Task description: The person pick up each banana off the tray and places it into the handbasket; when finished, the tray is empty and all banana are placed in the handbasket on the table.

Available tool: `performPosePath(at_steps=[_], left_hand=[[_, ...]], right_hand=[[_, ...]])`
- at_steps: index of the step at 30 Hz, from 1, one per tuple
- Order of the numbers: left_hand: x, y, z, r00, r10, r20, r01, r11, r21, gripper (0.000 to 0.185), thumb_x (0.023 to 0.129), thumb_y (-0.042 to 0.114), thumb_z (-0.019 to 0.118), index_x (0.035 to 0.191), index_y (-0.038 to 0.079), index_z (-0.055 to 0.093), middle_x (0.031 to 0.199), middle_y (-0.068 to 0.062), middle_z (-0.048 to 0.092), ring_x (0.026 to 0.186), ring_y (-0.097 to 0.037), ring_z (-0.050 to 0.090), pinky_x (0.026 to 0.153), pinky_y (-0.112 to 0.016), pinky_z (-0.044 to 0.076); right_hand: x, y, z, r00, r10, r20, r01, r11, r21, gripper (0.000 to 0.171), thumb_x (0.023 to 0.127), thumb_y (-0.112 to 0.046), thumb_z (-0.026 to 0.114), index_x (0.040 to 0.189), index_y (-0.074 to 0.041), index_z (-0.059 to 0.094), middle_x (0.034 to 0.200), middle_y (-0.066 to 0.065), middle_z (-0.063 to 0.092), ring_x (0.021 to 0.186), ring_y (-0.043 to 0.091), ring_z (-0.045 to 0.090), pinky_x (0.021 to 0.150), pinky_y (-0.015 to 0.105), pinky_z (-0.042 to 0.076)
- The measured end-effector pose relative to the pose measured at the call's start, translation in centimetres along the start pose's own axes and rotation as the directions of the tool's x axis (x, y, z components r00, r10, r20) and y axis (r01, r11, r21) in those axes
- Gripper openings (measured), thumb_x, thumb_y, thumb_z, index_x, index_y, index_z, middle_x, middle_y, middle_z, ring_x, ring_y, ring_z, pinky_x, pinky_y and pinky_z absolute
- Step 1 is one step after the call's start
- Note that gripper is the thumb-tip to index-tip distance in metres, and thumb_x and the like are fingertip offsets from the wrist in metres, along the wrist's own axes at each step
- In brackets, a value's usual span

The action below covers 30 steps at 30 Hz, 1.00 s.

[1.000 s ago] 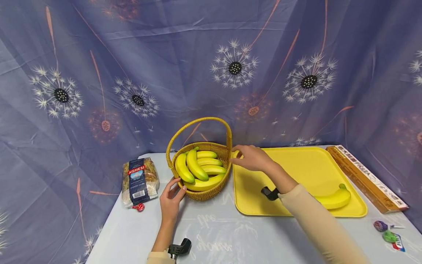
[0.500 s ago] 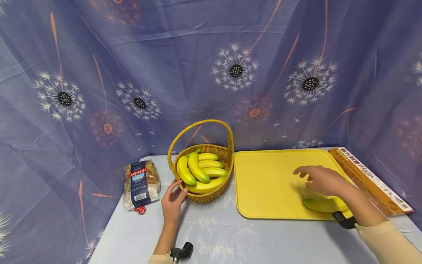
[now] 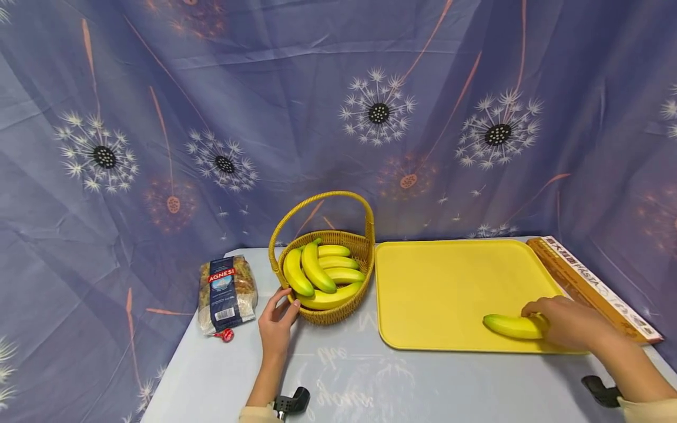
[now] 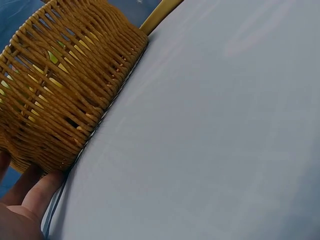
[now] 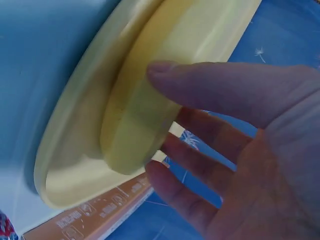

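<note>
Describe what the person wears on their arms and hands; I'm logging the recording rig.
Both hands are bare. The left hand and the right hand each end in a cream long sleeve, with a small black wrist-mounted device strapped at the cuff. No gloves, rings or cables show.

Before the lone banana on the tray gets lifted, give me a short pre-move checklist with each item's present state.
1. Right hand around the lone banana: ok, thumb and fingers wrap its right end.
2. Grip firm enough to lift: cannot tell, the right wrist view shows the fingers loosely round it.
3. Banana resting on the yellow tray: ok, near the front edge.
4. Left hand steadying the wicker basket: ok, fingers touch its front left wall.
5. Room in the basket: cannot tell, the bananas in the basket already fill it.
6. Path from tray to basket: ok, nothing stands between.
</note>
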<state>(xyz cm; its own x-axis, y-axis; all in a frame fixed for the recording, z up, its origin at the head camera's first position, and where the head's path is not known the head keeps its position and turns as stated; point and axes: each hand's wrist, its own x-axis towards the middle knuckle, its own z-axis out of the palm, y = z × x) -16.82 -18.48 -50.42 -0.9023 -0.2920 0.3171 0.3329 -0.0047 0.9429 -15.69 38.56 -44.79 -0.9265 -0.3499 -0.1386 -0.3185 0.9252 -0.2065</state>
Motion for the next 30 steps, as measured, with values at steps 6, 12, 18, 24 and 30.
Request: performPosePath(at_steps=[6,12,18,24,30], left_hand=[[0.0,-0.1,0.0,1.0,-0.01,-0.003,0.01,1.0,-0.009,0.039,0.086,0.005,0.072,0.122,-0.007,0.061,0.139,-0.017,0.048,0.113,-0.043,0.053,0.081,-0.03,0.055],[0.0,-0.2,-0.1,1.0,-0.018,0.003,0.018,1.0,-0.014,0.04,0.086,0.006,0.072,0.122,-0.007,0.061,0.141,-0.018,0.045,0.114,-0.043,0.053,0.08,-0.032,0.055],[-0.1,-0.2,-0.1,1.0,-0.018,0.006,0.019,0.999,-0.029,0.041,0.086,0.006,0.072,0.123,-0.009,0.059,0.142,-0.019,0.044,0.116,-0.045,0.052,0.08,-0.032,0.055],[0.0,-0.1,-0.1,1.0,-0.006,0.004,0.006,1.0,-0.019,0.04,0.086,0.006,0.072,0.122,-0.008,0.06,0.14,-0.018,0.046,0.114,-0.044,0.052,0.08,-0.032,0.055],[0.1,0.1,0.0,1.0,-0.004,0.0,0.004,1.0,-0.02,0.039,0.086,0.006,0.072,0.121,-0.008,0.061,0.139,-0.019,0.047,0.113,-0.045,0.053,0.079,-0.032,0.056]], right_hand=[[0.8,-0.3,0.8,0.992,-0.078,-0.094,0.077,0.997,-0.013,0.051,0.066,0.016,0.064,0.099,-0.022,0.072,0.102,0.001,0.065,0.102,0.038,0.059,0.083,0.057,0.049],[1.5,-1.1,1.4,0.98,-0.129,-0.149,0.124,0.991,-0.048,0.045,0.065,0.009,0.071,0.098,-0.02,0.072,0.097,-0.004,0.064,0.094,0.031,0.06,0.082,0.054,0.05],[3.0,-2.4,1.3,0.995,-0.059,-0.082,0.056,0.997,-0.046,0.04,0.07,-0.027,0.083,0.106,-0.015,0.07,0.087,-0.008,0.058,0.077,0.016,0.051,0.063,0.038,0.045],[5.3,-4.8,0.5,0.999,-0.022,-0.047,0.024,0.999,0.041,0.055,0.075,-0.047,0.078,0.114,-0.009,0.067,0.079,-0.007,0.053,0.068,0.013,0.045,0.056,0.032,0.038],[8.4,-9.8,-0.8,0.995,-0.079,-0.056,0.09,0.972,0.219,0.067,0.086,-0.053,0.065,0.13,-0.003,0.057,0.078,-0.006,0.056,0.065,0.01,0.049,0.055,0.028,0.041]])
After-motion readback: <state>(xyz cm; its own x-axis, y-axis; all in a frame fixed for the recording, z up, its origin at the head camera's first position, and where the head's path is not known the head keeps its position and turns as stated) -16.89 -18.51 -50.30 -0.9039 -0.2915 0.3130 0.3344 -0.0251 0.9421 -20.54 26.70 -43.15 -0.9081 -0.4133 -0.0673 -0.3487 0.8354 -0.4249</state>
